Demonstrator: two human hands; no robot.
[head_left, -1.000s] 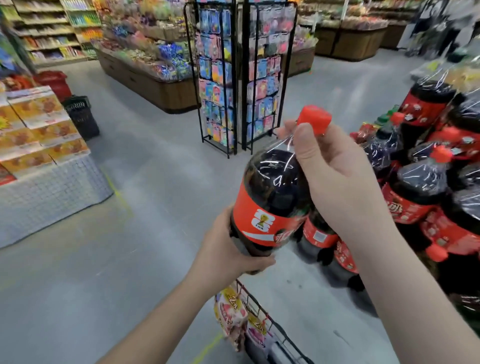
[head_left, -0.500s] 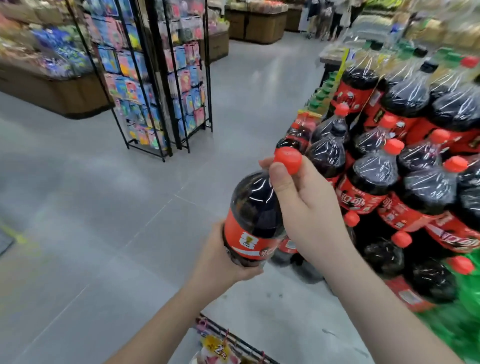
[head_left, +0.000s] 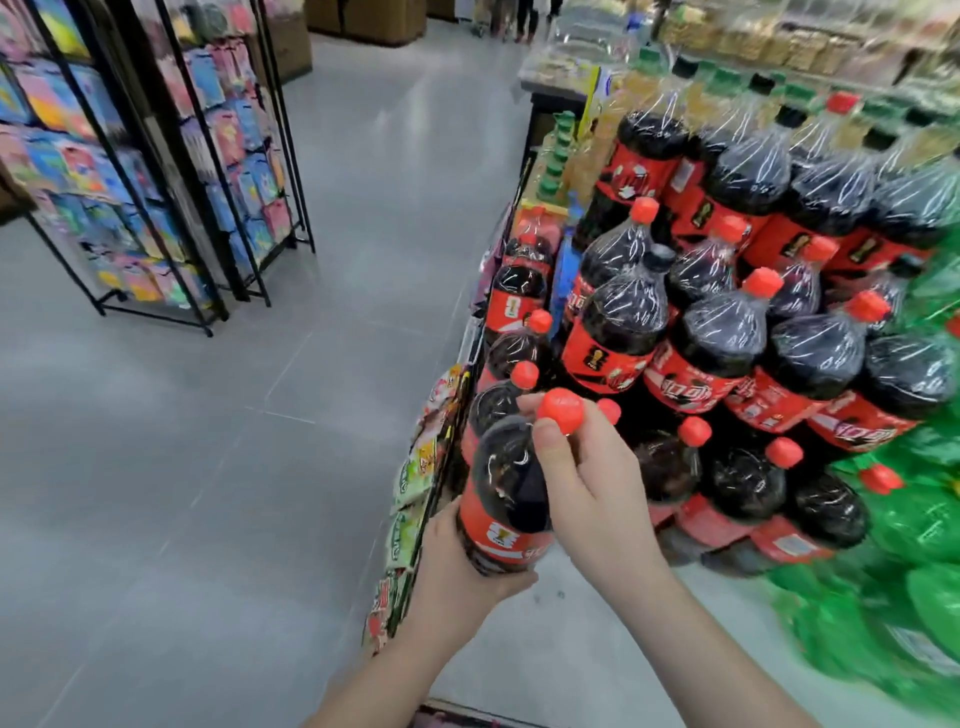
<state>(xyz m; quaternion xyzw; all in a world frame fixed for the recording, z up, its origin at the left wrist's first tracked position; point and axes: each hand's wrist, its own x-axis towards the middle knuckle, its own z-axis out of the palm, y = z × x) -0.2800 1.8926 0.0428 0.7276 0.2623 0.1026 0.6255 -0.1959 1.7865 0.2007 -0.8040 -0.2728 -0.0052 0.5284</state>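
Note:
I hold a large cola bottle (head_left: 501, 486) with a red label and red cap in both hands, tilted slightly, right at the left edge of a store display. My left hand (head_left: 462, 569) cups its base from below, fingers curled round it. My right hand (head_left: 587, 478) grips the neck just under the cap, thumb along the front. Behind it is a stack of similar cola bottles (head_left: 727, 332), wrapped in clear film.
Green bottles (head_left: 904, 519) lie at the right of the stack. Snack packets (head_left: 421, 467) hang on the display's left side. Two black wire racks (head_left: 171, 171) of colourful packets stand on the grey floor to the left. Shelves and people are far back.
The view has swung right toward the display. The bottle in my two hands has come down and closer to the stack's left edge; both grips are unchanged.

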